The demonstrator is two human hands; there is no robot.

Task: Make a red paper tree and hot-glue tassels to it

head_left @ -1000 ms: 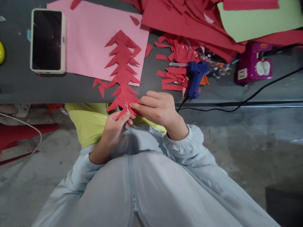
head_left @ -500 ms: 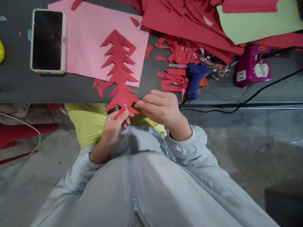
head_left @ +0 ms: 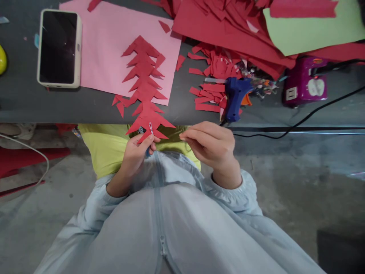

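A red paper cutout [head_left: 144, 87] with jagged, tree-like edges lies over pink paper [head_left: 105, 49], its lower end reaching past the table edge. My left hand [head_left: 137, 152] pinches that lower end, and a small metal clip or loop [head_left: 151, 128] shows just above the thumb. Something blue is partly visible under those fingers. To the right of the cutout, apart from it, my right hand [head_left: 212, 146] has its fingers pressed together in a pinch; what they hold, if anything, is too small to tell.
A phone-like device [head_left: 58, 47] lies on the table [head_left: 94, 108] at the left. Red strips [head_left: 209, 97], a blue glue gun [head_left: 236, 97], red sheets [head_left: 228, 42], green paper [head_left: 310, 32] and a purple box [head_left: 305, 82] with a black cable lie right.
My right hand has moved right and slightly down, away from the cutout's lower right point. My left hand has stayed nearly still on the cutout.
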